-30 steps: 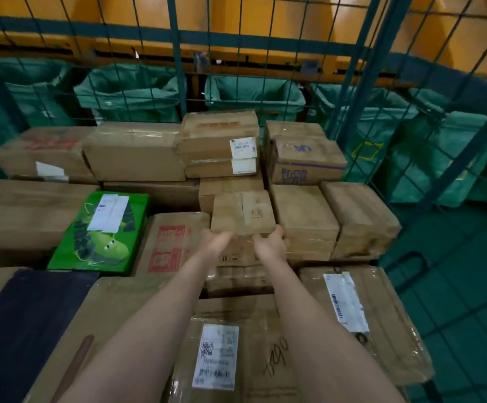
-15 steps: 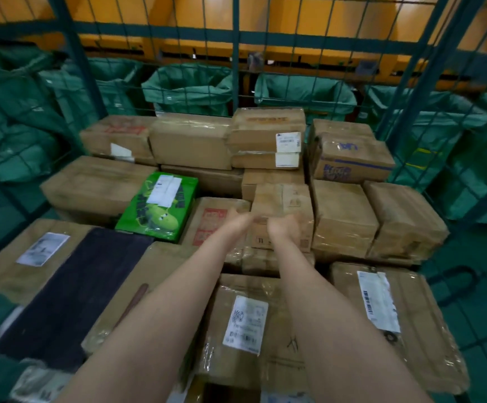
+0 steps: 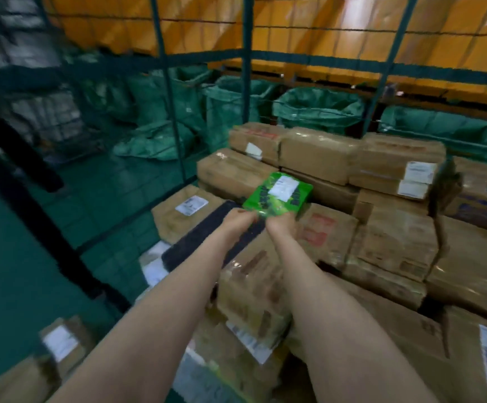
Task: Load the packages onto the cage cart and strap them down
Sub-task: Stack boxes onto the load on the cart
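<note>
Left hand (image 3: 241, 220) and right hand (image 3: 280, 226) side by side, fingers curled onto the near edge of the green package (image 3: 278, 199). Glossy green wrap, dark print, white label (image 3: 283, 188) on top. It sits just beyond my knuckles, over brown cartons (image 3: 318, 158); black parcel (image 3: 195, 242) under my left wrist.

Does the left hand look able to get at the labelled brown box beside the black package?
Likely yes: the left hand is at the green box; the brown box lies uncovered just left.

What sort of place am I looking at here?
Probably a parcel sorting depot or warehouse: labelled cardboard packages stacked in a wire cage cart, open green sacks lined up behind it.
</note>
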`<state>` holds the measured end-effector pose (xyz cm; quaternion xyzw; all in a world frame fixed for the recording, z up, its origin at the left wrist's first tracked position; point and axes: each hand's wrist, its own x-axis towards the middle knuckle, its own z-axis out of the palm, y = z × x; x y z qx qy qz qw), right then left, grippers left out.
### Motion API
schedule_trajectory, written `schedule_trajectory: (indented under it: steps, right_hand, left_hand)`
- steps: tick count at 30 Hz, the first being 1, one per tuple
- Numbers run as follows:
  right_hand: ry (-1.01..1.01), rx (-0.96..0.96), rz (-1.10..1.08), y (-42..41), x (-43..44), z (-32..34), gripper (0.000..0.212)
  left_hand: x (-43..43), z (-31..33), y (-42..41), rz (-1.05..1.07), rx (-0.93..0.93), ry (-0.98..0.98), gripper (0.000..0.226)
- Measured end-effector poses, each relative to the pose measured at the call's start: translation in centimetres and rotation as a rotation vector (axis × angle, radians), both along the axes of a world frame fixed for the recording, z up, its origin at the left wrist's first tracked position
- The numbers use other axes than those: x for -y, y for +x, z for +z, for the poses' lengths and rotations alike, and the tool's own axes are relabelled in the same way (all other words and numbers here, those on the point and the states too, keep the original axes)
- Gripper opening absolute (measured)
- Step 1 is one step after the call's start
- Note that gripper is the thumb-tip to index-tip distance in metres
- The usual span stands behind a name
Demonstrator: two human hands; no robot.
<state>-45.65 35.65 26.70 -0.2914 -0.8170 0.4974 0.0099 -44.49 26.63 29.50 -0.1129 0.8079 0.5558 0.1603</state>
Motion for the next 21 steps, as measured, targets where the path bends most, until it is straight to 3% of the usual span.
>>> schedule_trajectory:
  steps: [5, 8, 11, 19, 21]
  right_hand:
    - [-0.02, 0.041, 0.172, 3.6, 9.5, -0.2, 0.046]
    - [-0.009, 0.073, 0.268, 6.8, 14.7, -0.8, 0.045]
    - [-0.034, 0.108, 0.349, 9.9, 19.7, -1.5, 0.046]
    - [0.017, 0.118, 0.599, 17.1, 32.7, -2.7, 0.043]
    - [0.028, 0.108, 0.679, 18.7, 35.6, -3.1, 0.034]
  left_hand:
    - [10.1, -0.2, 4.6, 0.146, 0.035, 0.035, 0.004]
    - [16.2, -0.9, 8.5, 0.238, 0.026, 0.042, 0.015]
    - [21.5, -1.6, 12.1, 0.34, 0.029, 0.049, 0.004]
    - [33.5, -4.0, 21.8, 0.525, 0.024, 0.038, 0.003]
    - [36.4, -4.9, 23.9, 0.574, 0.038, 0.027, 0.017]
